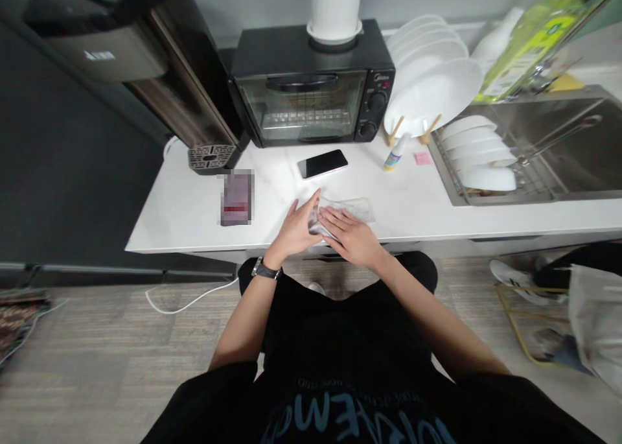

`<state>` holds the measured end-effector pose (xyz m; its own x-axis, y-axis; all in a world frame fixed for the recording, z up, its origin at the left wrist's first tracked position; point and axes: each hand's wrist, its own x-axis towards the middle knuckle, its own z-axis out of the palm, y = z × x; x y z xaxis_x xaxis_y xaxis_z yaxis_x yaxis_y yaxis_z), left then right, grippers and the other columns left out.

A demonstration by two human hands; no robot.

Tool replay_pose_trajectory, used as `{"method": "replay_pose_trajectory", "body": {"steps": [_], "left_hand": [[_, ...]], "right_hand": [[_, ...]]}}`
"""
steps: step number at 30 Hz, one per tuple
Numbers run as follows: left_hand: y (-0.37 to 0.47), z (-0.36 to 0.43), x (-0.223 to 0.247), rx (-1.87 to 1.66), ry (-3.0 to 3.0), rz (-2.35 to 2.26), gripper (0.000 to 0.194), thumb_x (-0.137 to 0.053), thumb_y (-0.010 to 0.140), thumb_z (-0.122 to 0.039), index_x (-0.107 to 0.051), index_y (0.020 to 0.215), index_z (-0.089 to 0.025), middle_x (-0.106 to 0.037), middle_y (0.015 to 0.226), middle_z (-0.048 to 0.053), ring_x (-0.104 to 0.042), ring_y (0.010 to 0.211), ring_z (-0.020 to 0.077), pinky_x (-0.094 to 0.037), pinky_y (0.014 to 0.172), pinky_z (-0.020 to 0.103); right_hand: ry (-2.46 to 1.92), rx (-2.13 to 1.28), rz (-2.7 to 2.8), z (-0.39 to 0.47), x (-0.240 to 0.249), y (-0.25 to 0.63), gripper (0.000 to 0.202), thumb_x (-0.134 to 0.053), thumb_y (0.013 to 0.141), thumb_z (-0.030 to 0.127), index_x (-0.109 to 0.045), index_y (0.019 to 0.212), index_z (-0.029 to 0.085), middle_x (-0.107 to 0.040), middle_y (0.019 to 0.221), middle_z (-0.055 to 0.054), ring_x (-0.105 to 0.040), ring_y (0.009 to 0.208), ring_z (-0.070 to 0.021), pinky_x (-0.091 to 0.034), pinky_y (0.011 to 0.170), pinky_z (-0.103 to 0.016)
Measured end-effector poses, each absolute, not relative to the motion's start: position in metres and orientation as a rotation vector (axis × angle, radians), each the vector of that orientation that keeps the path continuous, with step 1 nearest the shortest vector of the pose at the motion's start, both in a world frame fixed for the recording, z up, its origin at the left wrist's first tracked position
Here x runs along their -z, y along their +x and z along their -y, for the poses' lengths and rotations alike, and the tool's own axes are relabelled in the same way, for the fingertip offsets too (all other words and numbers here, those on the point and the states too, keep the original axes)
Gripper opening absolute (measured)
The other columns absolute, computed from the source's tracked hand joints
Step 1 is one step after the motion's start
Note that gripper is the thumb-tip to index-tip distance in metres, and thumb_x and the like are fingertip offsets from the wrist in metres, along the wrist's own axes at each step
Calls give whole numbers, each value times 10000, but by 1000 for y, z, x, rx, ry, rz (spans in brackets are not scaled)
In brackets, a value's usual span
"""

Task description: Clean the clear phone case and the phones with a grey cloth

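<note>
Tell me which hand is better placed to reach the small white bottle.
The right hand, probably: it is nearer to the small white bottle, which is on that side. The left hand would likely have to reach across the right. The right must first lift off the pale cloth, though.

White counter point(272, 220), toaster oven point(311, 84), dispenser point(170, 74), phone point(323, 164), bottle point(394, 154), pink note point(422, 159), pale cloth point(360, 209), purple blurred item point(236, 198)

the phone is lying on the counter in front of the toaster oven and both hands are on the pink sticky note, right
Both hands, left and right, are on the pale cloth, not the pink note, as the head view shows; the rest is right.
</note>
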<state>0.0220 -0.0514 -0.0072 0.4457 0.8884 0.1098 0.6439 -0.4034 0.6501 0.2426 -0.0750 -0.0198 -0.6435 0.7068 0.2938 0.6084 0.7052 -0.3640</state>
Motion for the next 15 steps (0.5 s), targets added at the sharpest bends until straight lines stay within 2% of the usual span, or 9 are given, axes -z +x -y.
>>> {"method": "replay_pose_trajectory", "body": {"steps": [2,4,6,8,10,12,15], "left_hand": [[22,52,5,-644,2150,-1279,1011,-715,800,-235,-239,1691,-266,-550,1627,86,-524,1514,279,-123,1366,548],[23,53,4,-719,2092,-1272,774,-687,872,-281,-416,1597,-273,-633,1545,61,-558,1485,267,-123,1366,550],[24,53,4,-791,2026,-1260,460,-638,955,-353,-598,1406,-275,-709,1441,38,-565,1480,264,-137,1364,549],[25,52,6,-865,1963,-1266,275,-582,1013,-414,-688,1221,-269,-765,1336,30,-586,1461,265,-167,1359,538],[27,51,11,-942,1904,-1310,298,-499,1061,-441,-722,1122,-253,-792,1270,47,-639,1398,263,-253,1334,513],[27,50,16,-996,1859,-1372,378,-425,1092,-446,-735,1068,-231,-801,1229,75,-695,1304,255,-394,1257,469],[27,48,22,-1020,1847,-1461,296,-506,1065,-411,-712,1115,-205,-792,1162,90,-734,1173,239,-523,1112,406]], "right_hand": [[-1022,-329,2457,78,20,260,531,-449,1119,317,-447,1644,234,-512,1652,-90,-450,1567,-266,-365,1308,-551],[-1095,-315,2340,79,22,285,496,-452,1114,285,-509,1606,254,-577,1604,-76,-520,1520,-258,-423,1280,-534],[-1164,-292,2194,79,23,309,453,-454,1113,280,-584,1547,263,-643,1543,-70,-587,1461,-250,-479,1243,-493],[-1177,-274,2096,75,22,323,411,-473,1110,296,-650,1479,266,-703,1466,-68,-655,1381,-247,-528,1192,-447],[-1163,-276,2028,66,20,324,371,-499,1103,317,-701,1409,262,-754,1372,-72,-718,1269,-250,-570,1119,-417],[-1157,-315,1957,52,18,314,340,-523,1093,342,-736,1340,247,-789,1268,-77,-749,1166,-255,-593,1047,-401],[-1255,-383,1884,26,18,291,327,-546,1070,368,-766,1253,209,-796,1178,-98,-748,1097,-275,-590,998,-401]]}}
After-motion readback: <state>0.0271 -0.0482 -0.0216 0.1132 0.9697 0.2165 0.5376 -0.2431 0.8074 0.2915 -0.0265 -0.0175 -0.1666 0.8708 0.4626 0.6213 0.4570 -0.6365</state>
